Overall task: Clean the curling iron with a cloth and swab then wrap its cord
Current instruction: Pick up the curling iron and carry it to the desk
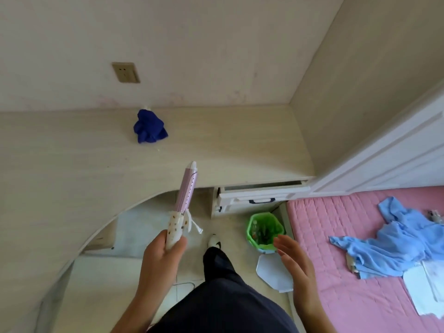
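Observation:
My left hand [163, 255] grips the white dotted handle of the curling iron [186, 191], whose pink barrel points up and away over the desk's curved front edge. A thin white cord end [195, 225] hangs beside the handle. My right hand [294, 259] hovers with fingers straight and spread, holding nothing, just right of the green bin. A crumpled dark blue cloth [149, 127] lies on the pale wooden desk [72, 169] near the wall, well beyond the iron's tip. No swab can be made out.
A green waste bin [264, 230] with rubbish stands on the floor beside a white lid [272, 272]. A drawer [262, 192] is partly pulled out under the desk. A pink bed [360, 236] with light blue clothing [396, 243] is at right. A wall socket [125, 72] sits above the desk.

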`<state>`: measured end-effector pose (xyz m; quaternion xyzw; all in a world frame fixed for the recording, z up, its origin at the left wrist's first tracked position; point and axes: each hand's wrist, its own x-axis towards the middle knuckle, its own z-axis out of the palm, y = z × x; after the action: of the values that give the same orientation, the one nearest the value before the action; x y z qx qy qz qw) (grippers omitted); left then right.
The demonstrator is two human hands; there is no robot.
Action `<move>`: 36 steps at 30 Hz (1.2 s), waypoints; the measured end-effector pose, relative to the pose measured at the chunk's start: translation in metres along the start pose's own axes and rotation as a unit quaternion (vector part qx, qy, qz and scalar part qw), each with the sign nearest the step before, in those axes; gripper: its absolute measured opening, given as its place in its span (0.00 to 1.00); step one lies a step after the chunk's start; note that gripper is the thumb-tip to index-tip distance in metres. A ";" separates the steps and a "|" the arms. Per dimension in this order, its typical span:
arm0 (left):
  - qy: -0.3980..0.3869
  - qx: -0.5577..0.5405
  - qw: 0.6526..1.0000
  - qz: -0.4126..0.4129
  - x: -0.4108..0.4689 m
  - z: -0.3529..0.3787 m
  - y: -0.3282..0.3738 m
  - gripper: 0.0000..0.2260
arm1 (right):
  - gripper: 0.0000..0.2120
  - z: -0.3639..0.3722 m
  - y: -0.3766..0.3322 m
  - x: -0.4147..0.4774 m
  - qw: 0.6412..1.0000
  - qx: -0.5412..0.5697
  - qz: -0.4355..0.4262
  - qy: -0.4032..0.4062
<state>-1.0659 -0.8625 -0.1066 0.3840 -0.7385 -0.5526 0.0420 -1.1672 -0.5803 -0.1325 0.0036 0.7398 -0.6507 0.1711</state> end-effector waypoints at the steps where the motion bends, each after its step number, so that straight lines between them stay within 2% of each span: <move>1: -0.003 0.002 1.000 0.003 0.016 0.000 0.010 0.15 | 0.18 0.004 -0.001 0.016 1.000 0.001 0.003 -0.003; 5: 0.008 0.005 1.000 0.006 0.072 -0.009 0.045 0.17 | 0.17 0.039 -0.018 0.081 0.999 0.022 0.012 -0.034; 8: 0.034 0.018 0.999 0.020 0.107 -0.015 0.061 0.16 | 0.21 0.071 -0.034 0.133 0.997 0.029 -0.004 -0.064; 11: 0.052 0.030 0.998 0.012 0.133 -0.027 0.069 0.14 | 0.21 0.103 -0.048 0.166 0.995 0.040 0.000 -0.089; 14: 0.041 0.050 0.998 0.026 0.160 -0.055 0.079 0.12 | 0.20 0.128 -0.055 0.187 0.993 0.045 0.000 -0.106; 18: 0.063 0.096 0.992 0.048 0.204 -0.110 0.076 0.15 | 0.19 0.159 -0.057 0.208 0.993 0.027 0.008 -0.118; 23: 0.077 0.135 0.986 0.065 0.258 -0.195 0.055 0.15 | 0.18 0.212 -0.054 0.227 0.990 -0.015 0.023 -0.141; 29: 0.065 0.188 0.977 0.075 0.346 -0.280 0.002 0.15 | 0.19 0.308 -0.046 0.274 0.979 -0.121 -0.001 -0.166; 36: 0.070 0.247 0.963 0.076 0.425 -0.299 -0.068 0.11 | 0.15 0.404 0.000 0.332 0.949 -0.225 -0.022 -0.217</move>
<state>-1.1840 -1.3640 -0.2028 0.3628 -0.8744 -0.3197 0.0392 -1.3794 -1.0414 -0.2557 -0.1929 0.8118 -0.4558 0.3097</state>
